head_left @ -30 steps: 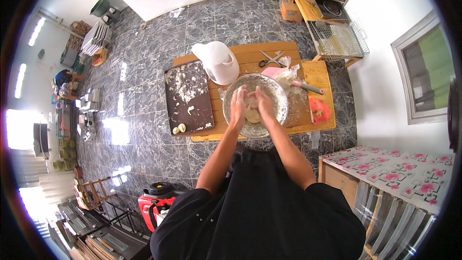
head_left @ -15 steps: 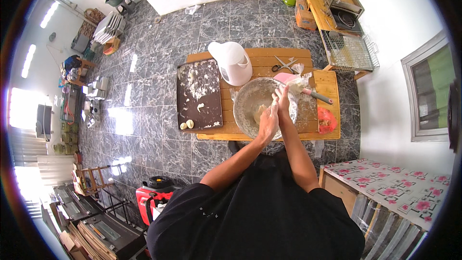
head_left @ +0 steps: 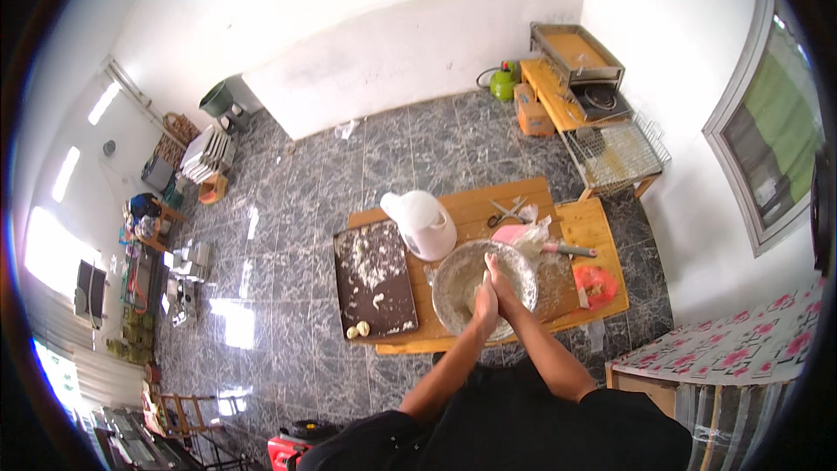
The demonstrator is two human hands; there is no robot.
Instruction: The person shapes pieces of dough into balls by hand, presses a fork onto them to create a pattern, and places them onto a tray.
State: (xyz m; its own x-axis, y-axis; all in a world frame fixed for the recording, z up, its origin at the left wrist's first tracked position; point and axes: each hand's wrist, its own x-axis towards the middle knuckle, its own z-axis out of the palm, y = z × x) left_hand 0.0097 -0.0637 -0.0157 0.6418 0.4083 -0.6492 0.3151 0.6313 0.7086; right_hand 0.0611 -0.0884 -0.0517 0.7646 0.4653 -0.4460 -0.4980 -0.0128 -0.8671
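My left hand (head_left: 485, 303) and my right hand (head_left: 503, 288) are pressed together over a floury steel bowl (head_left: 526, 276), palms facing each other; whatever lies between them is hidden. Dough inside the bowl is mostly covered by them. Left of the bowl, a dark tray (head_left: 353, 283) carries scattered flour, small scraps and two pale dough balls (head_left: 363, 329). A white plastic jug (head_left: 422, 227) stands behind, between tray and bowl. To the right lie scissors (head_left: 499, 216), a pink-and-grey handled tool (head_left: 575, 250), crumpled plastic and a red bag (head_left: 597, 288), all on the wooden table (head_left: 475, 199).
Marble tiles (head_left: 288, 296) surround the table. Back right, a wooden bench holds a metal frame (head_left: 575, 52) and wire grid (head_left: 615, 153), beside a green gas cylinder (head_left: 502, 84). A flower-patterned cabinet (head_left: 715, 349) is at my right; stacked racks and equipment line the left wall.
My hands, slightly apart a second ago, have come together and shifted toward the bowl's right half. The view has tilted up, so the table sits lower in the picture and more wall shows.
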